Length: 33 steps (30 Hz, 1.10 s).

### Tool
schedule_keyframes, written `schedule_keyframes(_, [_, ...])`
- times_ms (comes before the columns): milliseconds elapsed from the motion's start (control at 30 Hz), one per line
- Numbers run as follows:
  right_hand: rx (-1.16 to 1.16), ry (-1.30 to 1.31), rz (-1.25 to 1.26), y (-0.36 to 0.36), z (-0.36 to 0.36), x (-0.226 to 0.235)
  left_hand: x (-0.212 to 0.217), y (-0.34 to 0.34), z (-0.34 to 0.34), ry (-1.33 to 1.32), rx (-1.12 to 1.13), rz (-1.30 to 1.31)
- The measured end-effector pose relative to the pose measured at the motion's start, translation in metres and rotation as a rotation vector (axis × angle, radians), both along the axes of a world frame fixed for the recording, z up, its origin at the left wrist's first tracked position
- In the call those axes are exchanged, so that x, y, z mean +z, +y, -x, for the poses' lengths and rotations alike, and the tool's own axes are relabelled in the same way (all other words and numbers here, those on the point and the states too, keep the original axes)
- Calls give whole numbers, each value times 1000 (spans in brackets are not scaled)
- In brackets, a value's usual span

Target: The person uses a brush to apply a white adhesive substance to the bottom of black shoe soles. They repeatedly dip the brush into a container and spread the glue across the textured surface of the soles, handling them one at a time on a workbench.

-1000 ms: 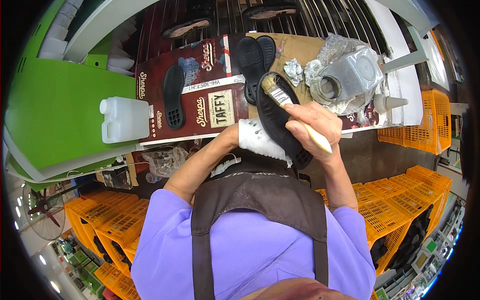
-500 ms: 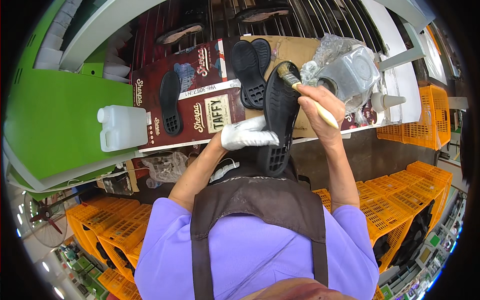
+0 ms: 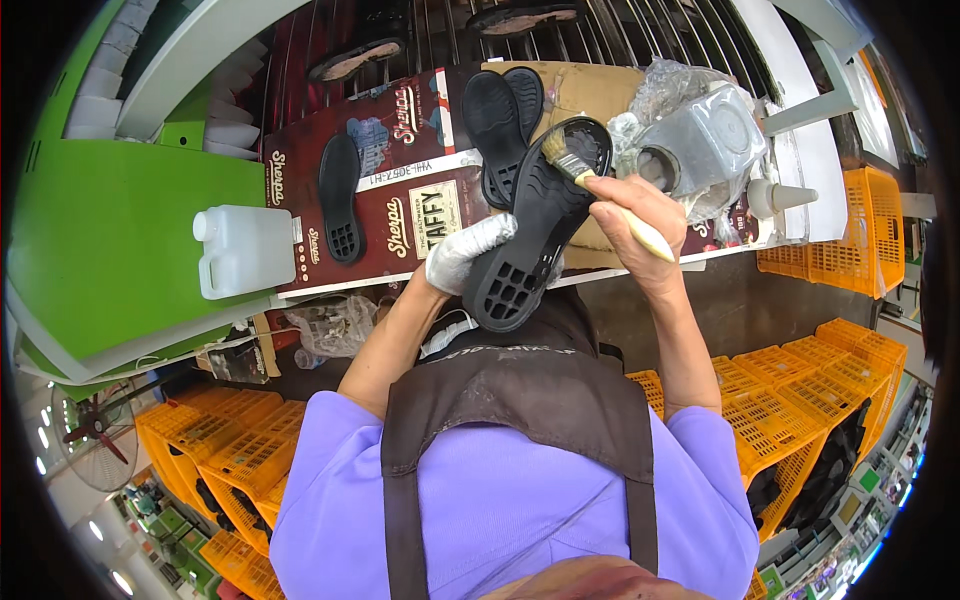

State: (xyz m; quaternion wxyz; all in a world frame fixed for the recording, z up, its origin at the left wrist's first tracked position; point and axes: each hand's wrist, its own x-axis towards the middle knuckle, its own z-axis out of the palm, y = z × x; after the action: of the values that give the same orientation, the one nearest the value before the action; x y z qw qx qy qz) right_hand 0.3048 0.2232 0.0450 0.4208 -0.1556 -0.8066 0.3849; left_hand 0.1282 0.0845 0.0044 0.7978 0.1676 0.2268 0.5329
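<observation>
My left hand (image 3: 466,251), in a white glove, holds a black rubber shoe sole (image 3: 536,228) tilted up in front of my chest. My right hand (image 3: 632,211) grips a brush (image 3: 598,189) with a pale handle; its bristles rest on the upper end of the sole. Behind the held sole, more black soles (image 3: 500,112) lie stacked on brown cardboard. A single black sole (image 3: 339,195) lies on a dark red printed box (image 3: 400,190) to the left.
A white plastic jug (image 3: 244,250) stands on the green bench (image 3: 110,250) at left. A grey plastic container in crumpled wrap (image 3: 700,140) and a small white nozzle bottle (image 3: 780,197) sit at right. Orange crates (image 3: 790,400) stack below on both sides. Shoes rest on a rack behind.
The sole has been raised and turned so that it stands more upright. My right hand with the brush has moved up toward its top end.
</observation>
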Motion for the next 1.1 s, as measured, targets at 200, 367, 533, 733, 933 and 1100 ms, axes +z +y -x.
schedule_keyframes(200, [72, 16, 2, -3, 1, -1, 3, -1, -2, -7, 121, 38])
schedule_keyframes(367, [114, -1, 44, -11, 0, 3, -7, -3, -4, -6, 159, 38])
schedule_keyframes(533, [126, 5, 41, -17, 1, 2, 0, -1, -5, -62, 174, 101])
schedule_keyframes(733, [139, -4, 25, -24, 3, 7, 9, 5, -7, -137, 188, 166])
schedule_keyframes(933, [151, -5, 18, -31, 5, 6, 2, 12, -8, -56, 283, 112])
schedule_keyframes(1100, [170, 12, 12, -37, 7, 4, -11, 17, 1, -408, 193, -25])
